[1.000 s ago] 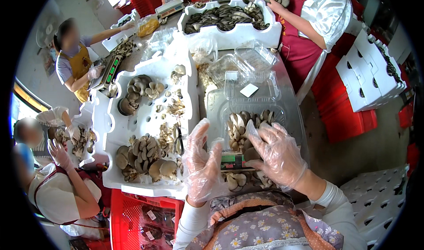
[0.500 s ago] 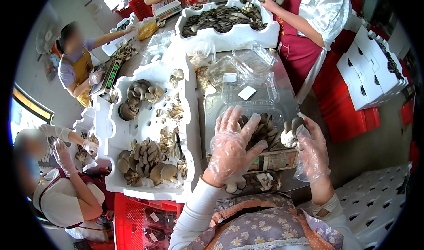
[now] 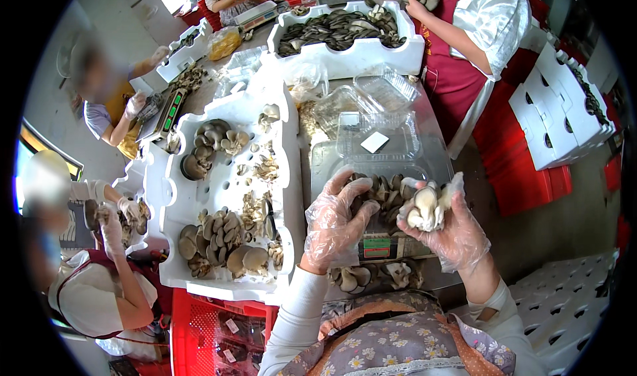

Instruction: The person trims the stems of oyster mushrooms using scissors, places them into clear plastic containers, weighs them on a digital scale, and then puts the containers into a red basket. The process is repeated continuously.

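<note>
Both of my hands wear clear plastic gloves. My right hand [image 3: 461, 233] is closed around a small oyster mushroom cluster [image 3: 428, 207], its pale stems turned up. My left hand [image 3: 335, 226] has its fingers apart and curved, the tips at the left edge of the grey oyster mushrooms [image 3: 385, 193]. Those mushrooms lie in a clear plastic box whose raised lid [image 3: 405, 127] leans away from me. Under the box is a weighing scale [image 3: 377, 244] with a green display. A white card [image 3: 375, 142] rests by the lid.
To the left stands a white foam crate [image 3: 288, 177] with mushroom clusters and scraps. Another foam crate [image 3: 345, 61] full of dark mushrooms is farther back. Empty clear boxes [image 3: 385, 87] are behind the scale. Mushroom clusters [image 3: 371, 276] lie at the near table edge. Several co-workers stand around.
My right hand has moved left and turned its palm up, tipping the cluster so the stems show. My left hand has drawn down and left, and its fingers have curved in.
</note>
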The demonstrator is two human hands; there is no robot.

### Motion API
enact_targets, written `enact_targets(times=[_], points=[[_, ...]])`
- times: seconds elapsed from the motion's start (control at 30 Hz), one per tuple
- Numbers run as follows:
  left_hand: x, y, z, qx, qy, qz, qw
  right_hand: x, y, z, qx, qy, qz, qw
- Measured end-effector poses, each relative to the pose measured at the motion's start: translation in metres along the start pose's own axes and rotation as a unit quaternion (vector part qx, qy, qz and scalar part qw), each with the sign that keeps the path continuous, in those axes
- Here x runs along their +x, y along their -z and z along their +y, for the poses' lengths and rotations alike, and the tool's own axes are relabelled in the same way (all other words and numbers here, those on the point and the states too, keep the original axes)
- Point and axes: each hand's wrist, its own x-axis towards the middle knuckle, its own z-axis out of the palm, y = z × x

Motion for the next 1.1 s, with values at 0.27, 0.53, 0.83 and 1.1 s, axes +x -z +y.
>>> enact_targets(times=[0.27, 0.53, 0.83, 1.1], points=[[-0.007, -0.002, -0.017, -0.162, 0.089, -0.01, 0.983, 0.025, -0.066, -0.024, -0.847, 0.316, -0.035, 0.426], [-0.008, -0.007, -0.031, -0.253, 0.095, -0.001, 0.963, 0.044, -0.045, -0.005, -0.748, 0.279, -0.165, 0.579], [-0.01, -0.006, -0.032, -0.139, 0.051, -0.006, 0.989, 0.026, -0.011, -0.008, -0.869, 0.218, -0.205, 0.394], [-0.009, -0.001, -0.022, -0.12, 0.06, -0.002, 0.991, 0.015, -0.029, 0.015, -0.881, 0.221, -0.124, 0.4]])
